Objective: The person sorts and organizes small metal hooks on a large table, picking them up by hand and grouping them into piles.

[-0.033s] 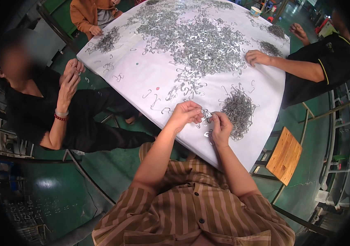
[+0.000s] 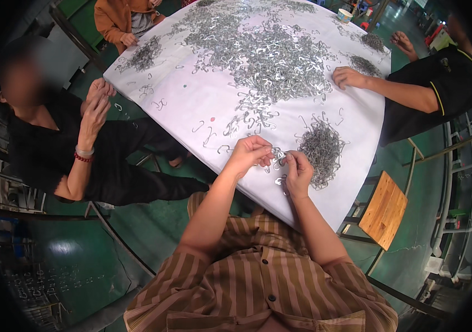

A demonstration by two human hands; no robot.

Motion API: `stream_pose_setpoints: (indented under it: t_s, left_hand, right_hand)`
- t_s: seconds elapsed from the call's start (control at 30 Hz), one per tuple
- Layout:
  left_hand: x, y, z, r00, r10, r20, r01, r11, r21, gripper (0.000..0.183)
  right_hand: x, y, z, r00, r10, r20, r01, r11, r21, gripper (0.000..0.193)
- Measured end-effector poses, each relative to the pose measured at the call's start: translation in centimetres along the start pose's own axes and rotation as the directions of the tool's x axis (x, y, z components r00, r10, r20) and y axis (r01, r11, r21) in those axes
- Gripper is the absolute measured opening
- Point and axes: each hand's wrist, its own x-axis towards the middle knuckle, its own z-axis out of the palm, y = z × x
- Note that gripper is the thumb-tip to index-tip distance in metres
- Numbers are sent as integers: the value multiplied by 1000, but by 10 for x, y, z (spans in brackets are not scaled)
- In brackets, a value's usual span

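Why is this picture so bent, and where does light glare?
In the head view, the fisheye lens bows the white table and darkens the corners; same head view: glints fleck the central metal hooks, and a pale patch shines on the green floor.

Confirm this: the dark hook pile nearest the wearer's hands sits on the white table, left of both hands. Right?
No, the side is wrong: in the head view, the hook pile sits right of the right hand, though on the white table.
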Motion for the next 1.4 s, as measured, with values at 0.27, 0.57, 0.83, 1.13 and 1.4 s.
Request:
stream_pose_setpoints:
  t_s: [0.27,0.57,0.83,1.13,1.4]
  left_hand:
    - [7,2,15,994,111,-16,-101,944,313,6]
    - [-4,17,15,891,326,-316,-172,886,430,24]
    - [-91,64,-85,633,674,-382,-232,635,737,13]
    - [-323,57,-216,-472,724,-503,28,582,813,8]
    - [-471,-98,-281,-959,38,-282,-134,816,563,18]
  right_hand:
    - [0,-9,-3,1000,-13,-8,12,993,-122,6]
    - [4,-24,11,992,-126,-7,122,972,-201,23]
    - [-2,-4,2,996,-85,-31,80,985,-156,27]
    - [6,6,-11,983,-165,78,182,917,-355,26]
    - [6,12,-16,976,-203,78,217,889,-404,25]
